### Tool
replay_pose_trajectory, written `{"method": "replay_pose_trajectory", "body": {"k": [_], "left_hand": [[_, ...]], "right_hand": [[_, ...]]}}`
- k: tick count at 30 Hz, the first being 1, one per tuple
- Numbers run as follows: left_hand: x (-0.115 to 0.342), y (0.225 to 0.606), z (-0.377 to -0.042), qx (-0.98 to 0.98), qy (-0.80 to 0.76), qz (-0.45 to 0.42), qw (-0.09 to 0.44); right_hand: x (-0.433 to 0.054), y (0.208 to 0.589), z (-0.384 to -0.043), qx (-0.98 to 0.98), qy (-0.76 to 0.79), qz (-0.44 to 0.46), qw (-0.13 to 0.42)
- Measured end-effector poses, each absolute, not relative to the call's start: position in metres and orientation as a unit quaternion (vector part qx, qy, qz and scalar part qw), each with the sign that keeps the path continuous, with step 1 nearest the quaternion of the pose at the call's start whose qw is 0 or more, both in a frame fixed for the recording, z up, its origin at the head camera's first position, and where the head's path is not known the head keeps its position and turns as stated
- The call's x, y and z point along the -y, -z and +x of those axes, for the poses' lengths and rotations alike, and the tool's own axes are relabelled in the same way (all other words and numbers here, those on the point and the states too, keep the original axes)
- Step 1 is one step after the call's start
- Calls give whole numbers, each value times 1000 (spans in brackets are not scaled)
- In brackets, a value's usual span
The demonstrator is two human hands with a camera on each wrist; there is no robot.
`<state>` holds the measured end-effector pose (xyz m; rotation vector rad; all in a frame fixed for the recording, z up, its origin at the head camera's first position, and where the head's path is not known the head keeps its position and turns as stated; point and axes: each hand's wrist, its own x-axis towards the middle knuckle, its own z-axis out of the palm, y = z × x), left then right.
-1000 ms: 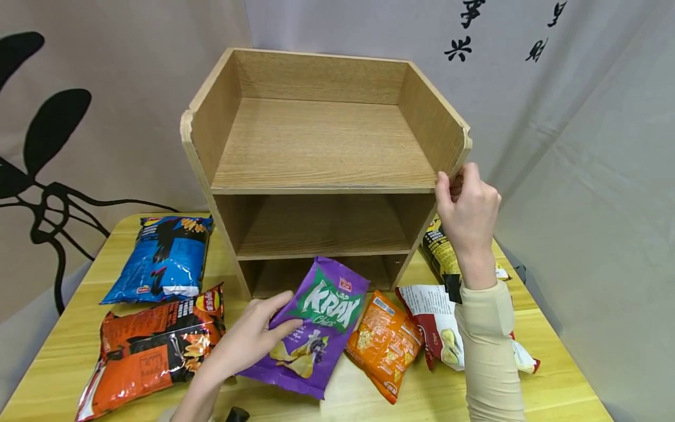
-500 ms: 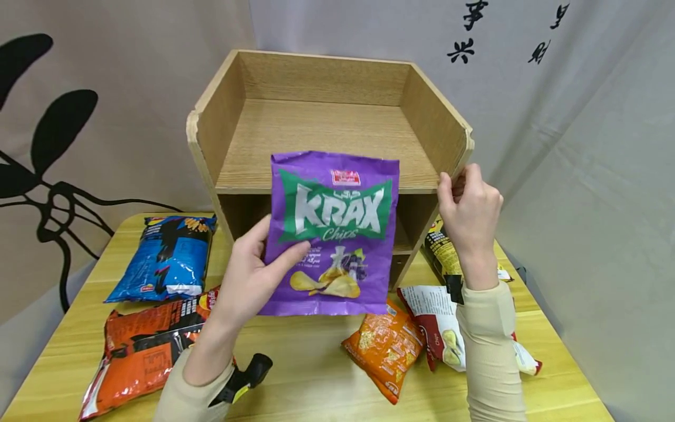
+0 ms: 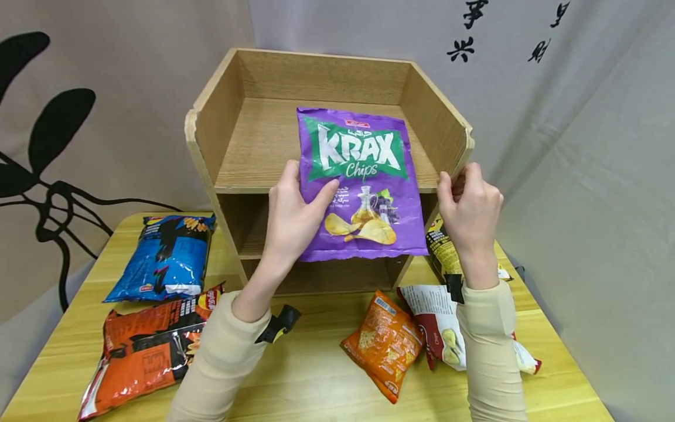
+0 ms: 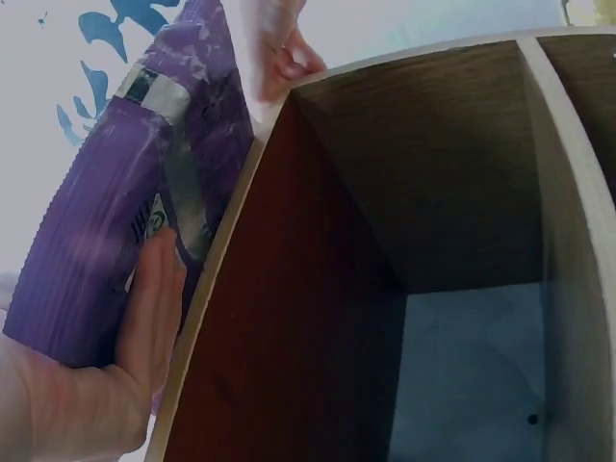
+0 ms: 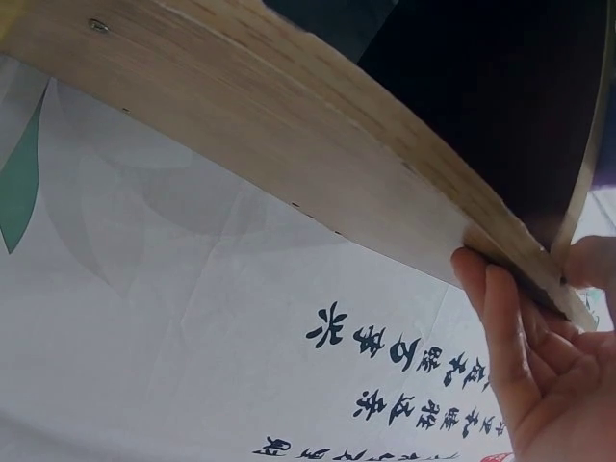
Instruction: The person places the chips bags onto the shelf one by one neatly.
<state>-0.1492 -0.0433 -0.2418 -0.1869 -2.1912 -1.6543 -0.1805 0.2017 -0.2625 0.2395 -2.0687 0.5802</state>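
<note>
In the head view my left hand (image 3: 295, 214) holds a purple bag of chips (image 3: 364, 193) by its left side, thumb across the printed front. The bag tilts back in front of the top tier of a wooden shelf unit (image 3: 263, 140), overlapping its front edge. From the left wrist, the bag's back (image 4: 87, 231) shows with my fingers (image 4: 149, 298) laid along it, close beside the front board. My right hand (image 3: 471, 220) grips the shelf unit's right side panel; in the right wrist view the thumb and fingers are on either side of the panel edge (image 5: 481, 212).
Left of the shelf, a blue chip bag (image 3: 163, 258) and an orange-and-black one (image 3: 142, 351) lie on the wooden table (image 3: 295, 387). To the right lie a small orange bag (image 3: 387, 346), a white-and-red bag (image 3: 437, 322) and a yellow-and-black bag (image 3: 443, 252). A printed curtain (image 3: 569, 176) hangs behind.
My left hand has raised the purple chip bag from low in front of the bottom tier up to the top tier, shifting right and away from me. My right hand stays on the panel.
</note>
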Motion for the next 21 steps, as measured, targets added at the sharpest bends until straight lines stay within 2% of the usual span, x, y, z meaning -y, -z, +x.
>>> {"method": "replay_pose_trajectory", "body": {"k": [4, 10, 13, 16, 21], "left_hand": [[39, 236, -152, 777, 602, -53, 178], [39, 230, -151, 669, 737, -55, 77], [39, 227, -151, 630, 774, -53, 43], [37, 224, -153, 643, 762, -59, 41], [35, 223, -157, 710, 695, -74, 84]], "right_hand": [[-199, 263, -180, 844, -243, 89, 470], [-198, 263, -180, 845, -241, 89, 469], [-199, 263, -181, 845, -234, 93, 473], [-200, 263, -181, 843, -231, 94, 476], [-199, 263, -181, 845, -231, 89, 475]]}}
